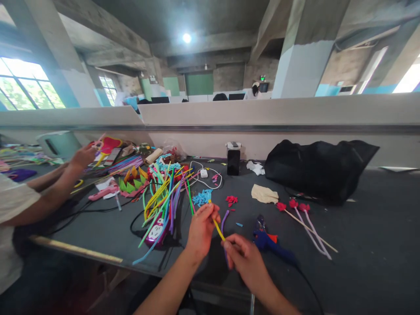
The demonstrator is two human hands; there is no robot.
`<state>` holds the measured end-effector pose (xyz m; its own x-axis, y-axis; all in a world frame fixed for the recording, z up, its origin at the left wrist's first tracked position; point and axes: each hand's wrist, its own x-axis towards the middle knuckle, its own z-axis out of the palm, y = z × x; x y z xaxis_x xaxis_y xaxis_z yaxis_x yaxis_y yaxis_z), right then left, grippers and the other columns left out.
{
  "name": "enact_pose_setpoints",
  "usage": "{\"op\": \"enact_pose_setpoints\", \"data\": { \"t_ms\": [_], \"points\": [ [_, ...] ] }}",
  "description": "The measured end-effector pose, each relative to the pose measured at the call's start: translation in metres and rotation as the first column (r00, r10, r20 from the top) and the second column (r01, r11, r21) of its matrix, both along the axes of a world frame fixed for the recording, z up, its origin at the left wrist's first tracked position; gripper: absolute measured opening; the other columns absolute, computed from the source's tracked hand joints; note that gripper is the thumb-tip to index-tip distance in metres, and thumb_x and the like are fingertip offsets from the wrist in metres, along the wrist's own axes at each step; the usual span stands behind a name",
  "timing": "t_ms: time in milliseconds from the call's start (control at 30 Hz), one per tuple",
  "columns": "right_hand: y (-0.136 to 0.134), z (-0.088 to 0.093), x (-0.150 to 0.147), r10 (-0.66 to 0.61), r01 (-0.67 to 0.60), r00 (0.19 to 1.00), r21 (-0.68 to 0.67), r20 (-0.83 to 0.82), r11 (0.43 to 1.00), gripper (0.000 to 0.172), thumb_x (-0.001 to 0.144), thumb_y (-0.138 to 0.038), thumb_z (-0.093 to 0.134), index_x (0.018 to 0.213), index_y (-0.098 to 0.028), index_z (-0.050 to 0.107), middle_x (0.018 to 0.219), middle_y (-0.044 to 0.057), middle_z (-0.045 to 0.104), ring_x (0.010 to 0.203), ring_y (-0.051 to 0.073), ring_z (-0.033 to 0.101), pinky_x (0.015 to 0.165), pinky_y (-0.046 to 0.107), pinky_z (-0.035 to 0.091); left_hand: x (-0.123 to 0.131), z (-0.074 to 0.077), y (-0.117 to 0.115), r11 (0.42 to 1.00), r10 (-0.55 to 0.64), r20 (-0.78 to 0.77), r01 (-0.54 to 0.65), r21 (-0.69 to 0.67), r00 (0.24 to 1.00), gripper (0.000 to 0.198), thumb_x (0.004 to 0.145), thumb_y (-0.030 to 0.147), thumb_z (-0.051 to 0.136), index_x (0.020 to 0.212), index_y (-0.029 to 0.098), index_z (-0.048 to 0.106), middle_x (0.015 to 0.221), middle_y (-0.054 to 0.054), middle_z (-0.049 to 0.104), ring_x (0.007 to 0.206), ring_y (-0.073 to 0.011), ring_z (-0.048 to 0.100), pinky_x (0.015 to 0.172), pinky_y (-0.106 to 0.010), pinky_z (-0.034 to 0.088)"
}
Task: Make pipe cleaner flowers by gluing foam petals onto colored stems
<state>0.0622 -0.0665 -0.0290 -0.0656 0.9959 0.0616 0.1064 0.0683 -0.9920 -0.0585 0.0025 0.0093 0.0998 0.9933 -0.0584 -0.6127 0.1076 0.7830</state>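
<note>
A yellow pipe cleaner (218, 229) stretches between my two hands above the front of the table. My left hand (202, 227) is closed on its upper part, and a short yellow end sticks out past the fingers. Lower down, my right hand (244, 256) pinches the other end. Behind them lies a purple pipe cleaner (225, 218), partly hidden by my right hand. Small blue pieces (201, 198) and red pieces (231, 200) are heaped just beyond my hands. To the right of my right hand rests a dark blue glue gun (274, 247).
Many coloured pipe cleaners (164, 197) lie over a purple power strip (157, 232) on the left. Red flowers on stems (305, 218) and a black bag (318, 168) are on the right. A phone (233, 162) stands at the back. A co-worker's arm (62, 183) reaches in from the left.
</note>
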Motion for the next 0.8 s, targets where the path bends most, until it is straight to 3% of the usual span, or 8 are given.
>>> {"op": "enact_pose_setpoints", "data": {
  "t_ms": [233, 400, 533, 633, 800],
  "points": [
    [-0.014, 0.006, 0.016, -0.027, 0.005, 0.968, 0.088, 0.25, 0.996, 0.021, 0.086, -0.04, 0.055, 0.09, -0.024, 0.068, 0.06, -0.001, 0.062, 0.057, 0.015, 0.058, 0.057, 0.024, 0.04, -0.007, -0.004, 0.005, 0.999, -0.025, 0.001, 0.025, -0.042, 1.0, 0.024, 0.076, 0.036, 0.068, 0.082, 0.013, 0.06, 0.051, 0.01, 0.028, 0.04, -0.0018, 0.02, 0.039, -0.016, 0.015],
    [-0.009, 0.015, 0.042, -0.142, 0.101, 0.938, 0.142, 0.317, 0.985, 0.019, 0.083, -0.041, 0.057, 0.084, -0.026, 0.07, 0.06, -0.001, 0.063, 0.057, 0.016, 0.058, 0.058, 0.025, 0.041, -0.006, -0.007, 0.005, 0.995, -0.069, -0.037, 0.066, -0.08, 0.997, 0.025, 0.077, 0.037, 0.065, 0.086, 0.014, 0.059, 0.051, 0.01, 0.028, 0.04, -0.0016, 0.017, 0.039, -0.017, 0.01],
    [0.02, 0.024, 0.071, -0.276, 0.211, 0.89, 0.21, 0.362, 0.955, 0.02, 0.081, -0.04, 0.058, 0.083, -0.025, 0.071, 0.068, 0.0, 0.068, 0.059, 0.017, 0.061, 0.059, 0.027, 0.043, -0.001, -0.008, 0.003, 0.985, -0.122, -0.097, 0.109, -0.131, 0.988, 0.024, 0.077, 0.036, 0.062, 0.085, 0.014, 0.06, 0.052, 0.009, 0.031, 0.039, -0.0016, 0.019, 0.04, -0.018, 0.01],
    [0.056, 0.03, 0.092, -0.316, 0.211, 0.843, 0.272, 0.435, 0.939, 0.019, 0.077, -0.037, 0.058, 0.08, -0.022, 0.07, 0.073, 0.001, 0.07, 0.066, 0.019, 0.062, 0.064, 0.029, 0.044, 0.001, -0.009, 0.003, 0.979, -0.164, -0.131, 0.145, -0.142, 0.978, 0.022, 0.077, 0.035, 0.061, 0.083, 0.014, 0.059, 0.051, 0.009, 0.031, 0.039, -0.002, 0.018, 0.04, -0.019, 0.009],
    [0.108, 0.038, 0.1, -0.064, -0.069, 0.71, 0.16, 0.701, 0.985, 0.024, 0.083, -0.033, 0.048, 0.087, -0.021, 0.068, 0.085, 0.002, 0.072, 0.078, 0.018, 0.064, 0.071, 0.027, 0.045, -0.003, -0.013, 0.006, 0.981, -0.148, -0.14, 0.128, -0.143, 0.979, 0.021, 0.077, 0.032, 0.06, 0.085, 0.014, 0.059, 0.052, 0.008, 0.034, 0.039, -0.002, 0.019, 0.04, -0.02, 0.008]
  ]
}}
